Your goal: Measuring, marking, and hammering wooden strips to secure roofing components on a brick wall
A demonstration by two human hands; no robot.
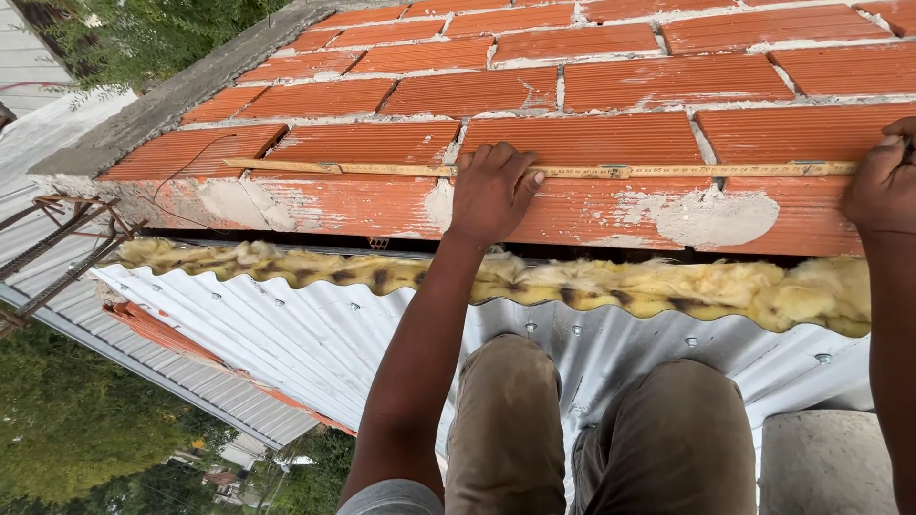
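The left hand (491,191) lies flat and unclenched, fingers spread, pressing a long yellow folding rule (572,172) against the red brick wall (592,86); the rule runs level along a brick course, reaching well out to both sides of that hand. The right hand (883,181), far along the rule at its other end, rests over its tip, though whether it grips it cannot be told. Just below both hands a band of yellow insulation wool (668,286) lies over corrugated metal roofing (286,334).

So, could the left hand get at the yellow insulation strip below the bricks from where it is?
Probably yes: the left hand presses the folding rule on the brick wall, and the insulation strip lies uncovered just below it.
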